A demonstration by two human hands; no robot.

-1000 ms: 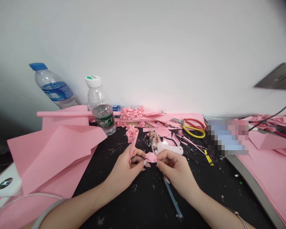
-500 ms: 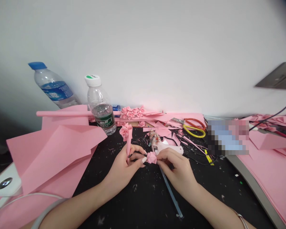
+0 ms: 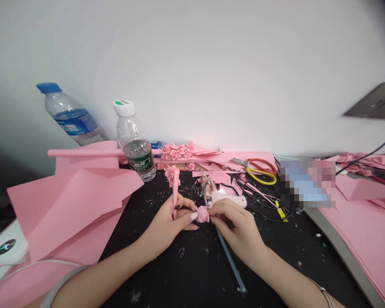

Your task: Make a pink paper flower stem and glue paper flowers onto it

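Note:
A small folded pink paper rose (image 3: 203, 214) is pinched between the fingertips of both hands, above the black tabletop. My left hand (image 3: 171, 222) grips it from the left with thumb and fingers, and also keeps a rolled pink paper stem (image 3: 176, 192) upright in the crook of the thumb. Pink paper flowers (image 3: 170, 175) show at the top of that stem. From the right, my right hand (image 3: 234, 222) holds the rose's edge between thumb and forefinger. Just behind the right hand lies a white glue gun (image 3: 226, 199), its tip crusted; a translucent glue stick (image 3: 231, 262) reaches toward the front.
Pink paper sheets (image 3: 73, 201) lie at left, near two water bottles (image 3: 136, 149). Scissors (image 3: 261, 171) with red and yellow handles, paper scraps and a cluster of paper roses (image 3: 179, 150) line the wall. More pink paper (image 3: 372, 231) is stacked at right.
The small rose has turned slightly and shifted a little left. The stem in my left hand has rotated, bringing its roll in front of the flowers.

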